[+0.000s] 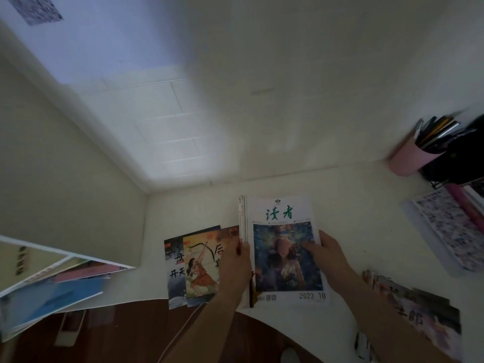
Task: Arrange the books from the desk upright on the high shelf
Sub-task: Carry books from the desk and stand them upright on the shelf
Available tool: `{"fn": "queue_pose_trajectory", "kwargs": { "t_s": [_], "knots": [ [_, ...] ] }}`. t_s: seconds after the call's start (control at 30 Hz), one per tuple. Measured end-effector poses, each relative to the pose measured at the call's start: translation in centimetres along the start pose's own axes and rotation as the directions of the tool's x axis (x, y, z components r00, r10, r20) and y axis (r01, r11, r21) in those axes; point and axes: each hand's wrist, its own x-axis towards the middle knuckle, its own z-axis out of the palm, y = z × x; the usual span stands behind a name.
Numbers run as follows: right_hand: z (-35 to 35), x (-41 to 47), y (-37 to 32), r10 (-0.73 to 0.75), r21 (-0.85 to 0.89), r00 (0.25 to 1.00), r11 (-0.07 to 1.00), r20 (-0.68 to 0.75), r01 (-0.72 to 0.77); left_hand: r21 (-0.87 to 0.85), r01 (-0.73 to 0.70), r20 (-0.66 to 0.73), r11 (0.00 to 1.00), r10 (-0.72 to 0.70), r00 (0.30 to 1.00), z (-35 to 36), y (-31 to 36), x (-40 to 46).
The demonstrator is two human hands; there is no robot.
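Both my hands hold a small stack of magazines [284,231] over the white desk [353,205]; the top cover shows green characters and a painted portrait. My left hand [235,265] grips the stack's left spine edge. My right hand [327,255] grips the right edge, thumb on the cover. Two or three thin picture books [191,263] lie fanned on the desk left of the stack, one showing an archer. Another illustrated book [419,310] lies at the desk's right front. A white shelf board [52,260] with flat books juts in at the left.
A pink pen cup [408,158] with pens stands at the back right beside a black wire rack [461,158]. A patterned folder [450,226] lies at the right. A white cable [180,334] runs down over the dark floor. White walls close the corner.
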Motion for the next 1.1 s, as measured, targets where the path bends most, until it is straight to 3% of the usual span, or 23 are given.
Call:
{"fn": "queue_pose_trajectory", "kwargs": {
  "t_s": [0.07, 0.13, 0.2, 0.23, 0.33, 0.47, 0.63, 0.7, 0.77, 0.83, 0.9, 0.97, 1.1],
  "knots": [
    [0.7, 0.2, 0.6, -0.036, -0.134, 0.997, 0.991, -0.073, 0.026, 0.156, -0.025, -0.103, 0.988, 0.042, 0.994, 0.7, -0.7, 0.3],
    [1.0, 0.2, 1.0, -0.132, -0.264, 0.973, 0.961, -0.187, 0.080, 0.440, -0.057, -0.222, 0.896, 0.170, 0.960, 1.5, -1.0, 0.2],
    [0.9, -0.3, 0.8, -0.197, -0.323, 0.950, 0.940, -0.241, 0.113, 0.632, -0.119, -0.211, 0.765, 0.318, 0.924, 2.5, -0.4, -0.4],
    [0.8, -0.7, 0.5, -0.182, -0.309, 0.955, 0.945, -0.233, 0.105, 0.637, -0.123, -0.183, 0.761, 0.304, 0.935, 2.7, 0.5, -1.1],
    [0.5, -1.0, 0.5, -0.080, -0.297, 0.976, 0.955, -0.205, 0.016, 0.528, 0.011, -0.164, 0.849, 0.089, 0.982, 3.2, 0.9, -1.2],
    [-0.1, -0.8, 1.1, -0.058, -0.307, 0.986, 0.952, -0.158, 0.007, 0.416, 0.089, -0.189, 0.905, -0.010, 0.982, 3.1, 1.3, -0.7],
    [-1.4, -0.8, 1.3, 0.065, -0.150, 0.981, 0.984, -0.185, -0.094, 0.271, 0.101, -0.056, 0.957, -0.089, 0.994, 3.8, 1.7, -0.6],
    [-1.6, -1.6, 1.1, 0.043, -0.089, 0.983, 0.994, -0.180, -0.060, 0.207, 0.075, -0.004, 0.975, -0.076, 0.997, 4.4, 2.2, -1.3],
    [-2.0, -3.0, 0.2, -0.030, 0.030, 0.983, 0.999, -0.180, 0.036, -0.084, 0.018, 0.048, 0.996, -0.014, 0.999, 4.2, 2.8, -2.4],
    [-2.7, -5.2, -1.2, -0.158, 0.226, 0.973, 0.954, -0.170, 0.195, -0.382, -0.040, 0.094, 0.923, 0.081, 0.992, 2.8, 3.7, -3.8],
    [-3.1, -7.3, -2.5, -0.300, 0.382, 0.945, 0.865, -0.128, 0.326, -0.558, -0.099, 0.132, 0.824, 0.206, 0.970, 0.8, 3.8, -4.6],
    [-2.8, -8.5, -2.7, -0.355, 0.403, 0.930, 0.841, -0.092, 0.361, -0.561, -0.135, 0.158, 0.817, 0.266, 0.951, -0.6, 3.7, -4.9],
    [-2.2, -8.2, -2.8, -0.288, 0.414, 0.957, 0.868, -0.027, 0.273, -0.368, -0.105, 0.217, 0.924, 0.195, 0.956, -0.7, 2.7, -4.5]
  ]
}}
